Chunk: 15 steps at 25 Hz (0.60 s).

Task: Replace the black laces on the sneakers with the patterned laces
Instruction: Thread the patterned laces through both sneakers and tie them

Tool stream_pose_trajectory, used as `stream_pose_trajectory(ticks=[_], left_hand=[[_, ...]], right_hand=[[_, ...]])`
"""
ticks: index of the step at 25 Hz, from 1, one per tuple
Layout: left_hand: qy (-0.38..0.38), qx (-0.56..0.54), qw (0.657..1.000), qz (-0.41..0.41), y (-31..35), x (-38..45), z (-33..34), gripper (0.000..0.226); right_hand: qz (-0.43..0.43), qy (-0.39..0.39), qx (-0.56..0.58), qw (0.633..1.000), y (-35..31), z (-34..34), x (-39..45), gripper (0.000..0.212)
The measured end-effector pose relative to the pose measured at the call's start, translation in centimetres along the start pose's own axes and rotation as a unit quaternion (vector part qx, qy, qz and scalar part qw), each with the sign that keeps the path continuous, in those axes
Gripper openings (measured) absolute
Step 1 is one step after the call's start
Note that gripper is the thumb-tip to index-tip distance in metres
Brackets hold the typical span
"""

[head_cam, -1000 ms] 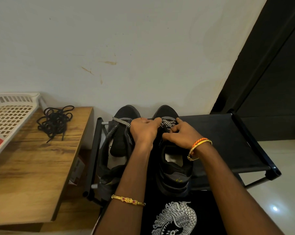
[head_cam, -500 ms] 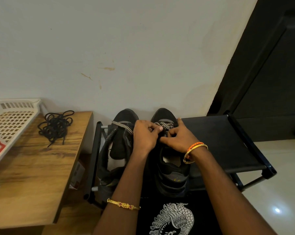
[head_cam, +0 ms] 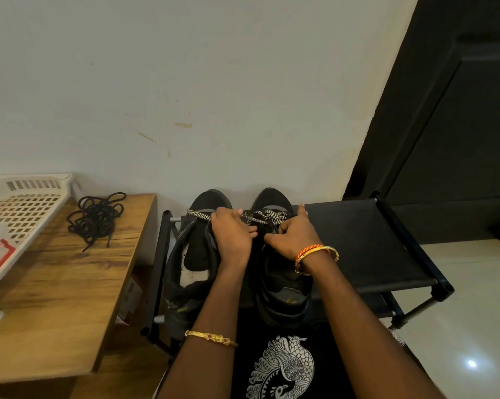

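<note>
Your hands meet over the right sneaker (head_cam: 283,272): your left hand (head_cam: 233,237) is curled with its fingertips pinching the patterned lace (head_cam: 267,216) near the toe, and your right hand (head_cam: 293,237) is curled too, pinching the same lace from the other side with the index finger pointing up toward the wall.

You have two black sneakers, side by side with toes against the wall. The left sneaker (head_cam: 197,254) lies just beside the right one, and a patterned lace strand (head_cam: 198,215) crosses its front eyelets. You can count two patterned runs in all, one on each shoe; whether they are separate laces is not clear under your hands.

Both shoes stand on the black fabric top of a shoe rack (head_cam: 366,243). One tangled pile of black laces (head_cam: 97,216) lies well apart to the left on a wooden bench (head_cam: 56,298). One white perforated plastic tray (head_cam: 21,208) sits near the pile on that bench.

Behind is a pale scuffed wall (head_cam: 185,82), at right a dark door (head_cam: 450,125), and below it a glossy tiled floor (head_cam: 473,326).
</note>
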<state>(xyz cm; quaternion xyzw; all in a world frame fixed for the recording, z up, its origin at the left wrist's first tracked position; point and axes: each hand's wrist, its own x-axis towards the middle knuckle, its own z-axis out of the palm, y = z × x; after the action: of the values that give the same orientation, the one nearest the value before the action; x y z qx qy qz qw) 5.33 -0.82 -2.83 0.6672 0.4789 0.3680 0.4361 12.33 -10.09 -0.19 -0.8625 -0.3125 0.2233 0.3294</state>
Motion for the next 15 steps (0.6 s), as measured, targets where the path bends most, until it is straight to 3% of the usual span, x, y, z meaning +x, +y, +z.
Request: stream_pose_trajectory(ticks=[3, 6, 10, 13, 15], left_hand=[[0.058, -0.044, 0.997, 0.028, 1.7, -0.3, -2.4, 0.013], [0.167, -0.054, 0.981, 0.078, 3.3, 0.2, -6.2, 0.012], [0.32, -0.038, 0.947, 0.008, 2.7, 1.7, -11.7, 0.024], [0.321, 0.038, 0.943, -0.075, 2.0, 1.5, -12.1, 0.028], [0.246, 0.171, 0.954, -0.031, 2.3, 0.8, -10.4, 0.034]], right_hand=[[-0.002, 0.006, 0.0, 1.0, -0.1, -0.3, -0.6, 0.038], [0.007, -0.006, -0.009, 1.0, -0.1, -0.5, -1.1, 0.036], [0.007, -0.011, -0.005, 1.0, 0.3, -0.8, -1.3, 0.034], [-0.015, -0.004, 0.037, 0.999, 0.4, -1.0, -1.2, 0.029], [-0.015, 0.038, 0.125, 0.991, 0.5, -1.5, -0.9, 0.022]])
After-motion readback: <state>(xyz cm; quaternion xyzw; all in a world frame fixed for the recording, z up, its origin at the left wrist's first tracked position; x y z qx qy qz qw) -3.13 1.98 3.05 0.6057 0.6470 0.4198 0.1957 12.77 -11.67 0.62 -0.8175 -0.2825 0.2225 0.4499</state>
